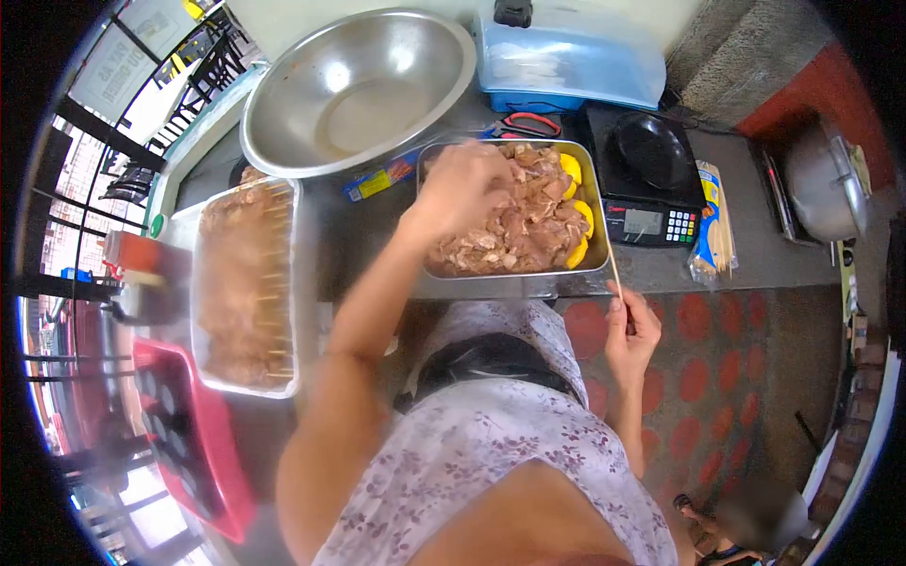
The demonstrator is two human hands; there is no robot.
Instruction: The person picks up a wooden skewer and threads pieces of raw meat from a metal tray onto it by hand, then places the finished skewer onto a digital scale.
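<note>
A metal tray (602,231) holds raw meat pieces (528,222), with yellow fruit-like pieces (578,212) along its right side. My left hand (467,189) is over the upper left of the meat, blurred, its fingers bent down; what they hold, if anything, is hidden. My right hand (630,325) pinches a thin wooden stick (615,264) beside the tray's lower right corner, and the stick points up along the tray's edge. On the left, a white tray (295,283) holds many skewered meat pieces (241,283), their stick ends toward the right.
A large steel basin (368,90) stands behind the trays. Behind the meat are red-handled scissors (528,123) and a blue container (566,66). A scale (651,222) and packaged sticks (714,226) lie right. A pink tray (198,434) is lower left; a person (722,542) is lower right.
</note>
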